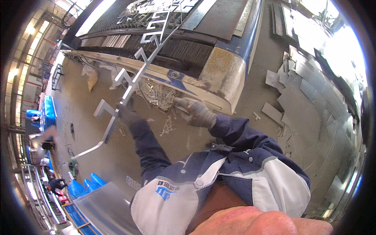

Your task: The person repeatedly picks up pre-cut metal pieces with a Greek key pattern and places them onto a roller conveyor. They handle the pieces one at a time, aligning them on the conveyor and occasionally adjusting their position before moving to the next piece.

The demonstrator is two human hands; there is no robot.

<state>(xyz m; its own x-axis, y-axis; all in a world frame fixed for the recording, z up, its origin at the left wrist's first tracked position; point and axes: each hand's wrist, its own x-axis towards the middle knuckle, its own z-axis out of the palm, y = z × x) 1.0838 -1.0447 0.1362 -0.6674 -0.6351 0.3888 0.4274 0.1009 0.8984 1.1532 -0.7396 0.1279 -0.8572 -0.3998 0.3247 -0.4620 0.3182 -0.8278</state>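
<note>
A long, narrow metal strip (131, 88) with several bent-looking side tabs slants across the left half of the view, its near end low on the left and its far end over the machine bed. My left hand (127, 113), in a dark glove, is closed around the lower part of this strip. My right hand (197, 112), in a grey glove with reddish marks, is raised near the machine's front edge, apart from the strip. Its fingers are loosely bent, with nothing visible between them. Below the machine edge lies a heap of small metal scraps (158, 94).
In front stands a cutting machine bed (223, 70) with slats, sheet pieces and a white-and-blue frame. Flat metal offcuts (301, 90) cover the floor at right. Blue containers (84, 187) and a grey sheet (107, 207) lie at lower left. A distant person (56, 184) is at far left.
</note>
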